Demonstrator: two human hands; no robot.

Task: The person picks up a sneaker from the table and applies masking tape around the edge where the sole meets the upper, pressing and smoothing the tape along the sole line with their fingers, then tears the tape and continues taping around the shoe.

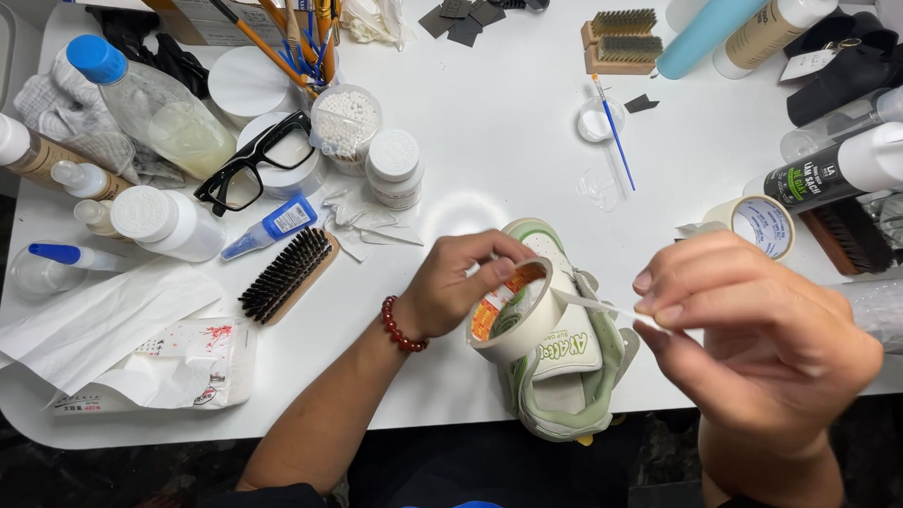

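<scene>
Cream masking-tape roll (519,317) sits pinched in the left hand (453,284) — the right hand (749,324) pinches its pulled strip (588,302) — above a green-and-white sneaker (566,380) on the white bench (498,142).

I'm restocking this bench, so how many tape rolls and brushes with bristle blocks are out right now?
Tape rolls: 2 (one in the left hand over the shoe, its strip pinched by the right hand; one on the table)
Bristle brushes: 3 (dark brush, two tan brushes)
Total: 5
</scene>
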